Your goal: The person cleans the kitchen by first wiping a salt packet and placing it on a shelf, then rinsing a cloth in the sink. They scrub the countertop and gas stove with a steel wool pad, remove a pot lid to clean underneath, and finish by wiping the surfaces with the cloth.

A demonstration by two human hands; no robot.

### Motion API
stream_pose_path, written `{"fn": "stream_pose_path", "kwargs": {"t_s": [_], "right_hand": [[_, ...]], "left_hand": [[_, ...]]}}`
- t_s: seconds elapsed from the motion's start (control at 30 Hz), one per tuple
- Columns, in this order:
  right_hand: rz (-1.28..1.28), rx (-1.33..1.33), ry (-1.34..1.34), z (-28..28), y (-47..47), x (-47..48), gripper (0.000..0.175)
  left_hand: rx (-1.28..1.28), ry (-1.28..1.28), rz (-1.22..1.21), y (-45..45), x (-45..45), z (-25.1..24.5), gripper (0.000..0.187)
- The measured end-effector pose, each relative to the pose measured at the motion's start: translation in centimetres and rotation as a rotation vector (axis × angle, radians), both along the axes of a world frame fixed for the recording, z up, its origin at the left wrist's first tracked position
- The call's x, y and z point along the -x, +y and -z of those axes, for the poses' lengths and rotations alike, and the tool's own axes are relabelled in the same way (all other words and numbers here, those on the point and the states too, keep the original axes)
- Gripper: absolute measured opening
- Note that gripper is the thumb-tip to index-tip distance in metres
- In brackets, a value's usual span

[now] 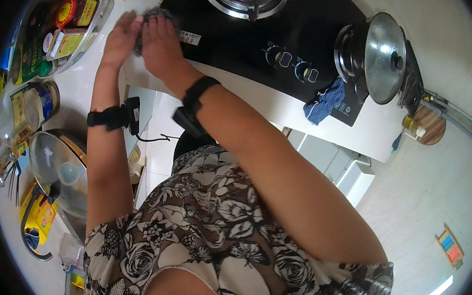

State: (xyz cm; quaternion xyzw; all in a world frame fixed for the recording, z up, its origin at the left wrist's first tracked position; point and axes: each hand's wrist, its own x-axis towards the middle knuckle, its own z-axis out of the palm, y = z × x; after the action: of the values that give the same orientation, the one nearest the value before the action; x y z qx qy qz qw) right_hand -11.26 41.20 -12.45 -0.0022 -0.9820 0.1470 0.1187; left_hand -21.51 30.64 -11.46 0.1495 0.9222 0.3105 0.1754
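Note:
Both of my hands are at the left end of the black gas hob (236,43), over the white countertop's edge. A dark grey cloth or scouring pad (158,13), blurred, lies under my right hand (158,41), whose fingers stretch over it. My left hand (121,40) is beside it, its fingertips touching or close to the pad; whether it grips the pad I cannot tell. Each wrist wears a black strap with a small device. A blue striped cloth (326,101) hangs over the hob's front edge, to the right of the two knobs.
At the left stand a clear bin (100,24) of jars and packets, a large plastic jar (35,102) and a pan with a glass lid (57,171). A burner with a metal ring (252,13) is at the top. Another glass-lidded pan (384,59) sits on the right burner.

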Motion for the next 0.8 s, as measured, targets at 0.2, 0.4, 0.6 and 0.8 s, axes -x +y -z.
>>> {"fn": "stream_pose_path", "kwargs": {"t_s": [0.2,0.4,0.6,0.8], "right_hand": [[-0.121,0.027,-0.222,0.8,4.9,-6.5,0.056],[-0.206,-0.087,-0.346,-1.1,12.8,-15.6,0.055],[-0.190,-0.076,-0.319,0.3,11.0,-14.6,0.052],[-0.181,-0.042,-0.127,2.8,12.5,-14.3,0.042]], "left_hand": [[0.045,0.152,-0.081,-1.4,-3.1,-1.3,0.066],[0.022,0.138,-0.023,-0.1,-7.7,-2.0,0.061],[0.048,0.046,0.059,-1.4,-9.5,-1.5,0.060],[0.096,-0.061,0.020,-2.8,-9.7,-1.1,0.063]]}}
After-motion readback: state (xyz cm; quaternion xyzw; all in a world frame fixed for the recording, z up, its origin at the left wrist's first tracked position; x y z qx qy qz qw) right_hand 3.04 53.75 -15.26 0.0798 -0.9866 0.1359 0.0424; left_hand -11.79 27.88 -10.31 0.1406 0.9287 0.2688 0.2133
